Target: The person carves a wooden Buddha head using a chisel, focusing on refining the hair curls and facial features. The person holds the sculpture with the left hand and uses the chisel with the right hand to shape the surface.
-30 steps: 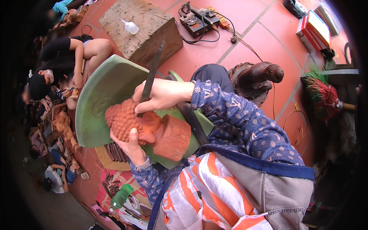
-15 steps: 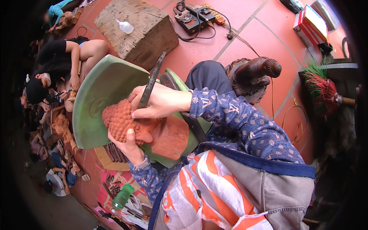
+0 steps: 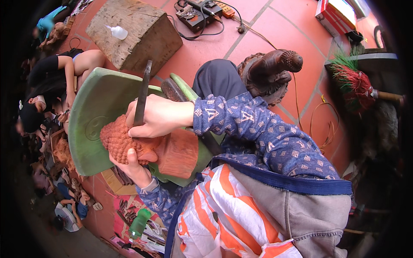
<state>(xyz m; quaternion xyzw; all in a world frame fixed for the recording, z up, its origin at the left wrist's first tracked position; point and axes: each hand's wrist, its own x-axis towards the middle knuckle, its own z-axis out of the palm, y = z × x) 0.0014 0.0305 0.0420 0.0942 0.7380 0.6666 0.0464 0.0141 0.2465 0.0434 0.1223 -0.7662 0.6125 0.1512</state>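
A reddish-brown carved wooden head (image 3: pixel 178 155), with rows of tight curls and a large ear, lies on its side over a green plastic chair (image 3: pixel 91 135). My left hand (image 3: pixel 134 168) is wrapped round its curled part from below, thumb on the curls. Above it, my right hand (image 3: pixel 157 114) grips a flat dark metal chisel (image 3: pixel 143 90) low on its shaft. The chisel's upper end points away from me; its working tip is hidden by my fingers at the edge of the curls. A dark rounded bar (image 3: pixel 173 90) lies by the chair beyond my right wrist.
A wooden block (image 3: pixel 133 32) bearing a small white bottle (image 3: pixel 117 32) stands ahead. A black power box (image 3: pixel 197 18) trails cords. A dark carved statue (image 3: pixel 269 75) is beside my knee. A red-green brush (image 3: pixel 355 81) is far right; people sit at left; a green bottle (image 3: pixel 138 223) lies lower left.
The whole scene has slid left in the view. The chisel stands somewhat more upright in my right hand. My left hand keeps its hold on the carved head.
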